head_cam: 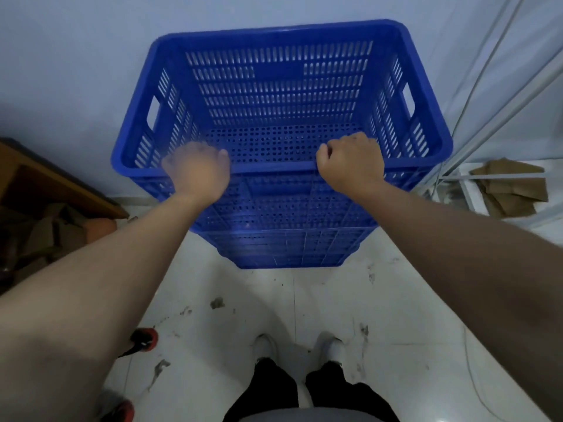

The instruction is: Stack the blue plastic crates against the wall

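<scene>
A stack of blue slotted plastic crates stands on the floor against the pale wall. The top crate is empty, with handle holes in both end walls. Lower crates show beneath it. My left hand is blurred and curls over the top crate's near rim, left of centre. My right hand grips the same near rim, right of centre, fingers hooked inside.
A brown wooden piece of furniture with cardboard under it stands at the left. White metal poles and folded cardboard are at the right. The white tiled floor is stained. Red objects lie near my feet.
</scene>
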